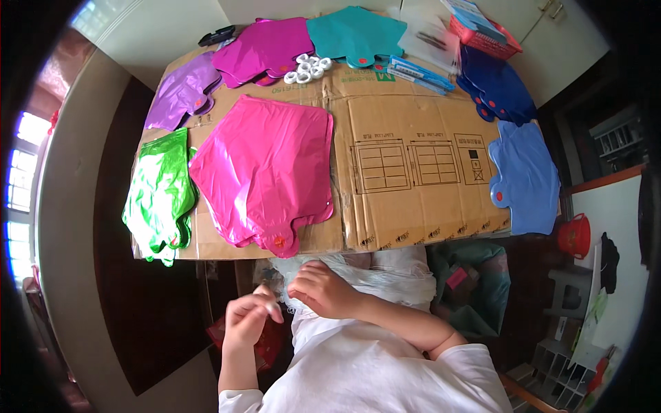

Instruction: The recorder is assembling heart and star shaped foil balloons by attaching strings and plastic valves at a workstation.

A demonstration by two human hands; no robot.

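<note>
Just in front of the table edge, my left hand (249, 315) is closed in a pinch, with something small and white at its fingertips, too small to name. Close by on its right, my right hand (323, 289) has its fingers curled together; what they hold, if anything, is hidden. Beneath and beside the right hand, a bundle of white strings (385, 279) lies across my lap. On the table right ahead of my hands is a glossy pink foil balloon (268, 172), flat, its rounded tab with a red dot hanging at the near edge.
Flat foil sheets in green (160, 193), purple (182, 93), magenta (265, 51), teal (357, 36), navy (497, 86) and light blue (527, 179) ring the cardboard tabletop (406, 206). White string rolls (303, 71), blue packets (420, 74) and a red basket (506, 47) stand far back. A green bag (492, 289) is right.
</note>
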